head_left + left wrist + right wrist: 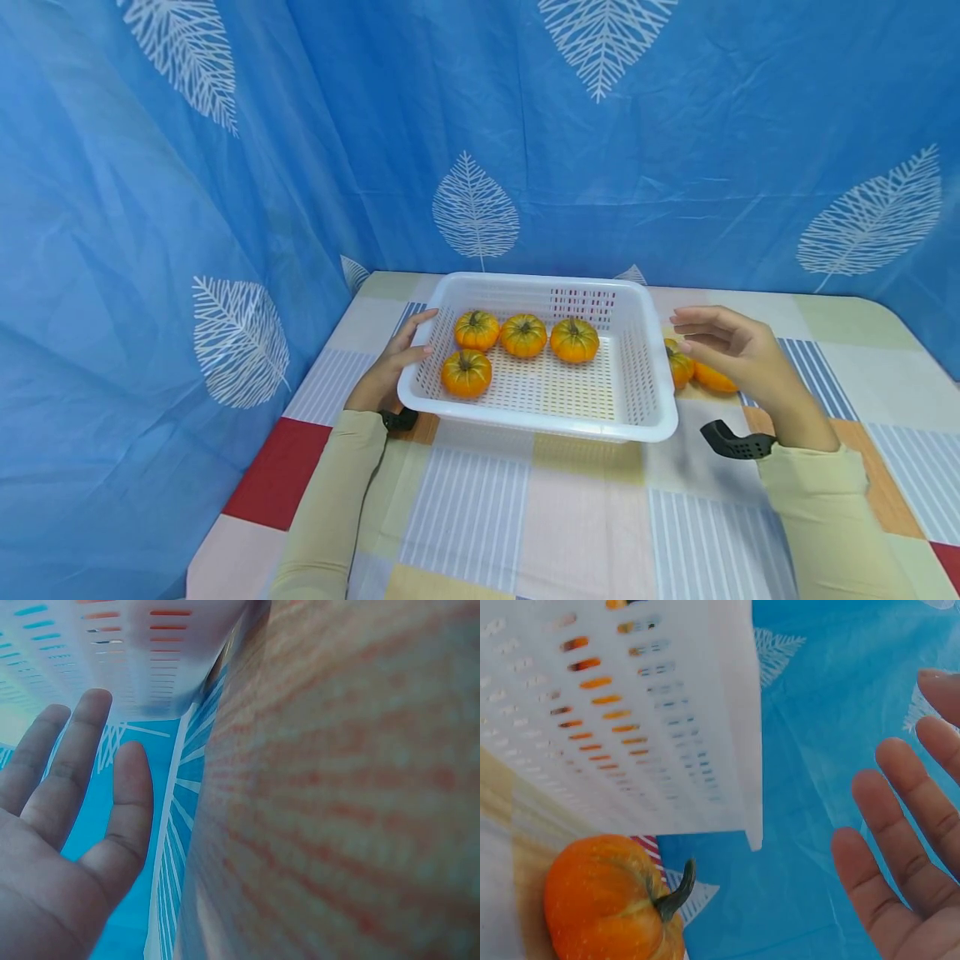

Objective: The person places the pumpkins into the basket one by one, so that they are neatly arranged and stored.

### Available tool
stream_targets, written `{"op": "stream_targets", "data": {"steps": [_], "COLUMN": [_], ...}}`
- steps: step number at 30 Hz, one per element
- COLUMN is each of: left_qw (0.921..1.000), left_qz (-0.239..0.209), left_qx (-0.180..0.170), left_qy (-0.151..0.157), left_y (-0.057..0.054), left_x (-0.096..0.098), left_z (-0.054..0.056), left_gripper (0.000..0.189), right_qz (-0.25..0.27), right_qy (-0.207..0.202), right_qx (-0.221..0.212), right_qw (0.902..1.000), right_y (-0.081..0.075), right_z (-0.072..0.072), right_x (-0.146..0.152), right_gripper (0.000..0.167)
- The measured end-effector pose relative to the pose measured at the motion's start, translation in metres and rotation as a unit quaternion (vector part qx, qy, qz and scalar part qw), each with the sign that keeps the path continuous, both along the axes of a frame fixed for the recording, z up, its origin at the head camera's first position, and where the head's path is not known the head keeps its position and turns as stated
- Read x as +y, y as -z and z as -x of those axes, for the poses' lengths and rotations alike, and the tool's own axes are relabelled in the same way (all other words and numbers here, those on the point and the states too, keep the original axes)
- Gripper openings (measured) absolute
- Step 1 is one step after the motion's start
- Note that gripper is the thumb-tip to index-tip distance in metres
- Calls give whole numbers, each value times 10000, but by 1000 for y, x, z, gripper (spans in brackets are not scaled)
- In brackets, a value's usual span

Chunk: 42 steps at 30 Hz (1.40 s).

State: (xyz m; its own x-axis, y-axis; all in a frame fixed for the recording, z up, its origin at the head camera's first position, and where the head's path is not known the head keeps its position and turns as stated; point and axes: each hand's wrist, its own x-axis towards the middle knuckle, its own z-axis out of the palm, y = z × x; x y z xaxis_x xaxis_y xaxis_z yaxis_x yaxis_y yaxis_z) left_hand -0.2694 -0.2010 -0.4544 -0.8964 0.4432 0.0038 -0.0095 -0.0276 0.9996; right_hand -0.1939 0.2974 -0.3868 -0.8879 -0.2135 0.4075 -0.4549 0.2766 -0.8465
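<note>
A white perforated plastic basket [517,417] holds several small orange pumpkins [574,341], most of them in its left half. At the basket's left side is my left hand [390,367], fingers extended right by the rim. The left wrist view shows that hand's fingers [67,772] spread near the slotted wall, gripping nothing. My right hand [731,342] hovers off the right side with fingers loosely bent and nothing in them. Below it, outside the basket, sit a pumpkin [681,371] and another orange one [715,379], partly hidden by the hand.
A patchwork-patterned cloth [585,533] covers the table. Behind it and on the left hangs a blue curtain [390,125] with white leaf prints. Black wrist straps [738,442] are worn at both wrists.
</note>
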Motion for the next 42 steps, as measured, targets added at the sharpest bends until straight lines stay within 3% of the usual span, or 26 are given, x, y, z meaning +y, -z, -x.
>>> {"op": "stream_targets", "data": {"steps": [7,11,19,23,30,37,42], "left_qw": [10000,10000,10000,10000,9999,9999,9999], "left_qz": [12,23,69,6,11,-20,-4], "left_qx": [28,13,23,78,135,119,141], "left_qy": [34,17,14,46,36,45,62], "left_y": [1,2,4,5,1,1,2], "left_x": [-1,-1,-3,-3,0,0,0], "left_z": [1,2,3,3,1,0,1], "left_gripper": [79,80,78,78,79,79,80], "right_qz": [284,464,399,626,-10,8,-53], "right_qy": [263,420,1314,1452,2136,2086,2032], "right_qx": [257,186,-79,-206,-754,-1174,-1434], "right_qw": [9989,9979,9905,9872,9740,9709,9686], "right_y": [10,14,20,24,36,51,60], "right_z": [2,3,2,2,3,7,8], "right_x": [13,22,37,46,60,70,75], "right_gripper": [41,42,43,44,47,44,56]}}
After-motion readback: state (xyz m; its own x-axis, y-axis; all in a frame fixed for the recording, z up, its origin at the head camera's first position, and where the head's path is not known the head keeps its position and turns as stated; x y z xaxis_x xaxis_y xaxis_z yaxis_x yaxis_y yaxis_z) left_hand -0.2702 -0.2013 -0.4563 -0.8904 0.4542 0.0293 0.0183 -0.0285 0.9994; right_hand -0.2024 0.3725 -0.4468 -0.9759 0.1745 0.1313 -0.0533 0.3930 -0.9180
